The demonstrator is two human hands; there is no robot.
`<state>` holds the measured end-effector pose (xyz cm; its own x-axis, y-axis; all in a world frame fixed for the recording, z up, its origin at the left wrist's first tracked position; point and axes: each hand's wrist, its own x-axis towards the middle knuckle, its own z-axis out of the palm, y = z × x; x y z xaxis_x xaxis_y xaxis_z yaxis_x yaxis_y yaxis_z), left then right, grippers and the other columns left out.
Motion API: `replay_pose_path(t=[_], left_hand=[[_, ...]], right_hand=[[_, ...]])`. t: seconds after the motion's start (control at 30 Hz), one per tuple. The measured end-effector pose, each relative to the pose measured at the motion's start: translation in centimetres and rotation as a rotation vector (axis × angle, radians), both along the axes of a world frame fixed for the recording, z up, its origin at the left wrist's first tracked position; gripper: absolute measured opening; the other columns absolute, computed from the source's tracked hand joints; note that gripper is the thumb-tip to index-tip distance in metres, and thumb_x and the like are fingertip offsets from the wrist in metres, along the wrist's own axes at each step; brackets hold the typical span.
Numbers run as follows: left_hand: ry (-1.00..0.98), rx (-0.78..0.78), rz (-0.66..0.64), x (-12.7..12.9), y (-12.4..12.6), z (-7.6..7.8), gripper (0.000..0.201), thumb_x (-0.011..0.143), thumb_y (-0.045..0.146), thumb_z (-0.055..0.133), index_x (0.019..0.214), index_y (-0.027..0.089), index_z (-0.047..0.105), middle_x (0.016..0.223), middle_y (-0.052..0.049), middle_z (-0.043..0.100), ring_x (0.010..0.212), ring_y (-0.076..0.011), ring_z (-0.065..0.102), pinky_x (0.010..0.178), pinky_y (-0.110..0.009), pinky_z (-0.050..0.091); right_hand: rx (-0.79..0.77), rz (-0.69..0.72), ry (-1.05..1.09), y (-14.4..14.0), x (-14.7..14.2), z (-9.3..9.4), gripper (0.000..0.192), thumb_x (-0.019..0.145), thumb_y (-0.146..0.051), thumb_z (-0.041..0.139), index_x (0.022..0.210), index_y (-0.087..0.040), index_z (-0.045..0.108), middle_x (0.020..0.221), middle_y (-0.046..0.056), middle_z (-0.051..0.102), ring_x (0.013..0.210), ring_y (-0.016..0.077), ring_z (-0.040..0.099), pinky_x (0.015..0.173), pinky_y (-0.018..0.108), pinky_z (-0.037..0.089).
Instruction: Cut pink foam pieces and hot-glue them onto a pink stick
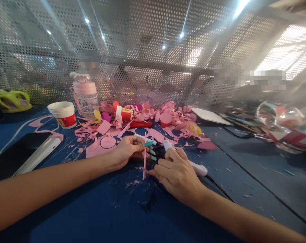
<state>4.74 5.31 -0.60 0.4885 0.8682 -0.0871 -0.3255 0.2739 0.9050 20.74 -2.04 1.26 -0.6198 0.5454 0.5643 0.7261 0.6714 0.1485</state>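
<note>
A narrow pink strip (145, 157) stands nearly upright between my hands. My left hand (126, 150), with teal nails, pinches its upper part between thumb and fingers. My right hand (176, 170) has curled fingers, and one digit reaches left to the strip's lower part; the exact grip there is partly hidden. Just behind the right hand is a white corded tool that looks like a glue gun (199, 168), its front end (168, 144) showing above the knuckles. A white stick-like piece (153, 141) lies behind the left fingertips.
Pink cut-outs and scraps (155, 135) are heaped at the back, around a tipped red-and-white paper cup (124, 113). Further left are stacked paper cups (63, 114), a pink-lidded bottle (85, 94) and a phone (21, 148). Clear plastic packaging (284, 125) lies right, before the perforated metal screen (147, 67).
</note>
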Motion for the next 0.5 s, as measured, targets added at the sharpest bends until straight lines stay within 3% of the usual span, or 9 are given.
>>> replay_pose_path(t=[0.5], left_hand=[[0.016, -0.031, 0.036, 0.15, -0.34, 0.66, 0.022, 0.061, 0.01, 0.069, 0.068, 0.011, 0.048, 0.056, 0.0, 0.062, 0.045, -0.0122, 0.061, 0.05, -0.024, 0.052]], right_hand=[[-0.029, 0.062, -0.036, -0.02, 0.05, 0.16, 0.032, 0.083, -0.032, 0.05, 0.054, -0.017, 0.048, 0.051, -0.002, 0.05, 0.064, 0.014, 0.033, 0.063, 0.029, 0.021]])
